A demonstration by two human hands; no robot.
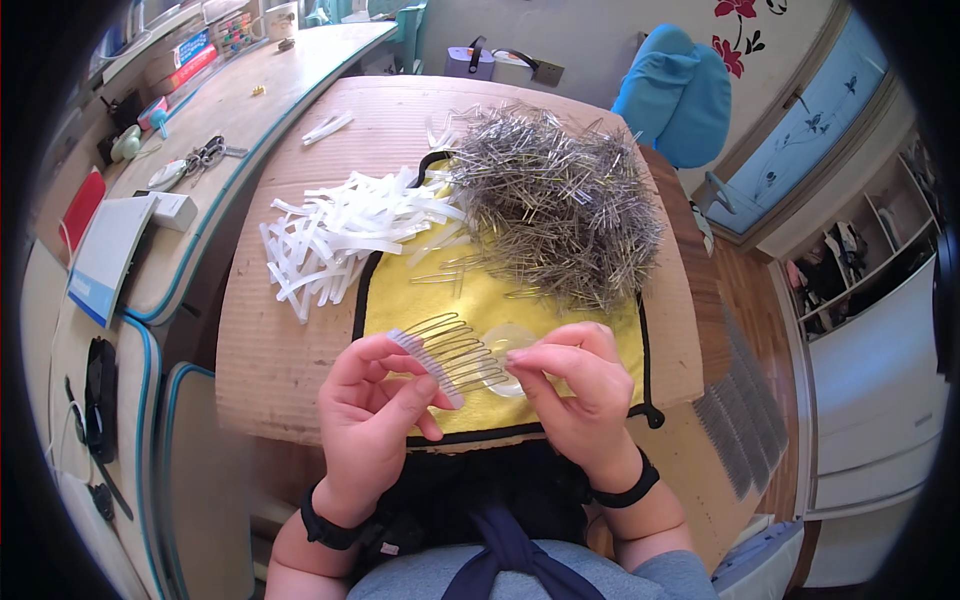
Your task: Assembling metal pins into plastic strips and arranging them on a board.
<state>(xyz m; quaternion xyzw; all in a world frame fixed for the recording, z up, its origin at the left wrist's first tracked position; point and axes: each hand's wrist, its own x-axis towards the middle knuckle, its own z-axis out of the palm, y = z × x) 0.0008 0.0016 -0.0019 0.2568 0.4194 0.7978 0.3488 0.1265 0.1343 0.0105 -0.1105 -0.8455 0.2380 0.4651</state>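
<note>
My left hand pinches a white strip with a row of long bent wire prongs pointing right, like a hair comb. My right hand is closed, thumb and forefinger pressed together near the prong tips; what they hold, if anything, is too small to make out. Under the prongs and right fingertips lies a clear round dish on a yellow cloth with black edging. Beyond the hands rises a big heap of U-shaped wire pins. Left of it is a pile of white plastic strips.
A cardboard sheet covers the table. Several loose pins lie before the heap. Rows of grey combs rest at the right on cardboard. A desk with keys runs along the left; a blue-covered chair stands behind.
</note>
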